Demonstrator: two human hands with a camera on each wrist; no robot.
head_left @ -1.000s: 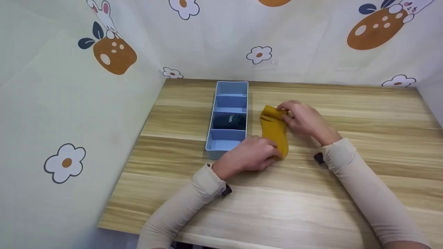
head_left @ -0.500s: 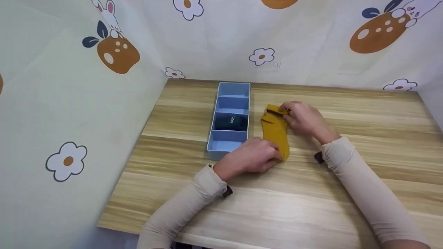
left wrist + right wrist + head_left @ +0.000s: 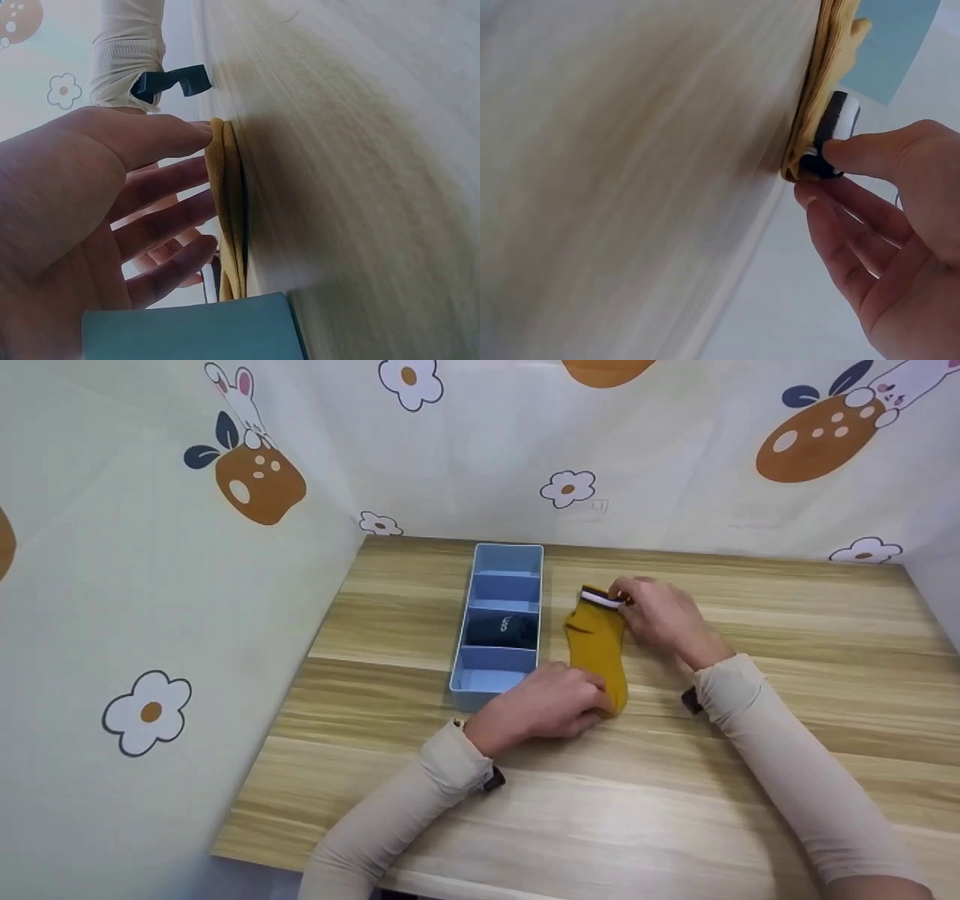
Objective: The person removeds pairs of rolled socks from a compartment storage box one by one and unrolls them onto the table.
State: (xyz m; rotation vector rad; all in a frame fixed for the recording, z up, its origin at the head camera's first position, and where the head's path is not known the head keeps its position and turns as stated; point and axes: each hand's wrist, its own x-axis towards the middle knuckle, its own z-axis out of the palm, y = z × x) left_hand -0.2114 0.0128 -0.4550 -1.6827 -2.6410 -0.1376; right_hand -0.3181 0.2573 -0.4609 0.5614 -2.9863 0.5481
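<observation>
A mustard-yellow sock (image 3: 596, 641) lies flat in layers on the table, its cuff away from me. The cuff shows a black and white striped band. My right hand (image 3: 664, 615) pinches the cuff's right corner; in the right wrist view the thumb (image 3: 862, 154) lies on the band, with fingers behind it. My left hand (image 3: 555, 701) rests on the toe end, and the left wrist view shows its fingers (image 3: 169, 225) fairly straight, tips against the yellow cloth (image 3: 225, 202). Left of the sock stands a blue four-part box (image 3: 456, 660) holding a dark rolled sock (image 3: 499, 630).
The dark rolled sock fills the second compartment from the near end. Wood-grain table (image 3: 675, 810) surrounds the box and both arms. Patterned cloth walls (image 3: 465, 457) rise at the table's back and left edges.
My right hand has turned the sock's cuff over toward me, so its black and white stripes now show. The left hand stays on the toe end. The head view has shifted slightly.
</observation>
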